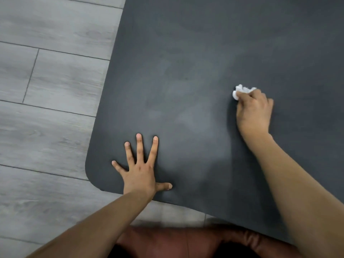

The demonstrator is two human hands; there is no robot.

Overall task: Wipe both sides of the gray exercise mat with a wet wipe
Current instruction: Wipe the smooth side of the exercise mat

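While the left hand lies spread flat on the mat, the right hand grips the wipe mid-pass (upper side); next stroke likely needs steady downward pressure.

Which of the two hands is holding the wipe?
The right hand, farther out on the gray mat, has its fingers curled round the crumpled white wipe. The left hand holds nothing and lies flat, fingers spread, near the mat's corner.

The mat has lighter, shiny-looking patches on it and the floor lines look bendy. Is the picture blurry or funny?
In the head view, pale smears on the mat look like soft glare or damp streaks; I cannot tell which. The right hand gripping the wipe is slightly blurred and casts a shadow leftward. The left hand is sharper. The wide lens makes the floor lines tilt.
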